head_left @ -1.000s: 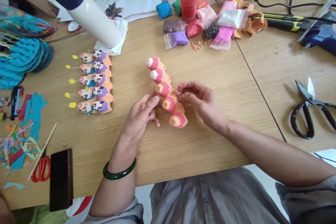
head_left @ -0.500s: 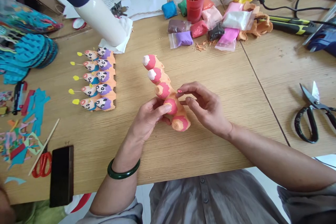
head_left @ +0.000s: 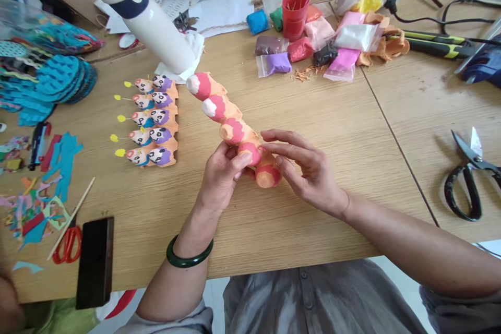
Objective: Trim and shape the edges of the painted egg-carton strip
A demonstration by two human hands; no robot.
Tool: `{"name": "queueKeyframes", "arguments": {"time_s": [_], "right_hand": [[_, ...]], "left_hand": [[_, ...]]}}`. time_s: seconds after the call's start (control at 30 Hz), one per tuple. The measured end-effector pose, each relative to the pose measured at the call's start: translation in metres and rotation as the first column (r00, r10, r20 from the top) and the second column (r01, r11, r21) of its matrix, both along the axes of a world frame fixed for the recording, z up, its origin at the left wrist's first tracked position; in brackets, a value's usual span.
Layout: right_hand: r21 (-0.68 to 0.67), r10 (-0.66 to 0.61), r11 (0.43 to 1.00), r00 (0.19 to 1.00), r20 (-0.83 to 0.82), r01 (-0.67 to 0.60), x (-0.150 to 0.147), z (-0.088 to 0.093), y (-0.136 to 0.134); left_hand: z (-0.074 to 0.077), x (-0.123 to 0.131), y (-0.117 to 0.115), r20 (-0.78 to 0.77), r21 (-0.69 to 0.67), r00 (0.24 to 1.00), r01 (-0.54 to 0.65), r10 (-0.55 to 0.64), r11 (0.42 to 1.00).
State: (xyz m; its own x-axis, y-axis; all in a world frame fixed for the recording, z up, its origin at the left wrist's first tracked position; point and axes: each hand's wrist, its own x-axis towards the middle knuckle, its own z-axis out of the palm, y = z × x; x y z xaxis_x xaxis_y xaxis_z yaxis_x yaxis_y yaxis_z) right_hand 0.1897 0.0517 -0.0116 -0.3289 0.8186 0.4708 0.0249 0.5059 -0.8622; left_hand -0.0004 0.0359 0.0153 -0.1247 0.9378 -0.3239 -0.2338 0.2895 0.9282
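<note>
On the big wooden table (head_left: 321, 219) lies an orange egg-carton strip (head_left: 230, 128) with five pink bumps. The left hand (head_left: 221, 177) curls around it, holding on. The right hand (head_left: 307, 169) is half open, touching it. Ten painted animal faces (head_left: 154, 120) sit left of the strip.

My right hand (head_left: 309, 172) could slide rightward along the tabletop (head_left: 344, 229) as far as the scissors (head_left: 456, 193). Ahead, the clay packets (head_left: 300, 50) and red cup (head_left: 294, 15) stand in the way; leftward, the carton strip (head_left: 235, 130) in my left hand (head_left: 221, 177) and the painted carton row (head_left: 166, 120) block me.
</note>
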Motion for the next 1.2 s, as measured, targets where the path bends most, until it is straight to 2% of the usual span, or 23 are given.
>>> {"name": "queueKeyframes", "arguments": {"time_s": [0.3, 0.43, 0.53, 0.63, 0.9, 1.03, 1.2], "right_hand": [[0.025, 0.005, 1.000, 0.999, 0.034, -0.006, -0.0001, 0.0006, -0.0017], [0.020, -0.108, 0.994, 0.994, 0.031, 0.107, -0.0021, 0.0017, -0.0002], [-0.035, -0.189, 0.981, 0.982, 0.019, 0.190, -0.0034, 0.0026, 0.0022], [-0.114, -0.208, 0.971, 0.978, 0.022, 0.209, -0.0037, 0.0029, 0.0036], [-0.293, -0.148, 0.946, 0.989, -0.023, 0.135, -0.0028, 0.0021, 0.0060], [-0.269, -0.153, 0.955, 0.985, -0.082, 0.126, -0.0030, 0.0024, 0.0072], [-0.148, -0.152, 0.978, 0.988, -0.005, 0.150, -0.0018, 0.0007, 0.0067]], "left_hand": [[-0.0030, 0.0060, -0.0022, 0.031, 0.043, 0.999, -0.036, 0.034, 0.998], [-0.0041, 0.0061, -0.0013, 0.064, 0.048, 0.997, -0.040, 0.037, 0.998], [-0.0048, 0.0053, -0.0003, 0.073, 0.044, 0.996, -0.048, 0.045, 0.998], [-0.0057, 0.0051, -0.0006, 0.080, 0.044, 0.996, -0.044, 0.041, 0.998], [-0.0048, 0.0058, -0.0004, 0.074, 0.039, 0.997, -0.038, 0.035, 0.999], [-0.0039, 0.0056, -0.0003, 0.052, 0.045, 0.998, -0.026, 0.024, 0.999], [-0.0052, 0.0063, -0.0011, 0.042, 0.040, 0.999, -0.025, 0.023, 0.999]]}}
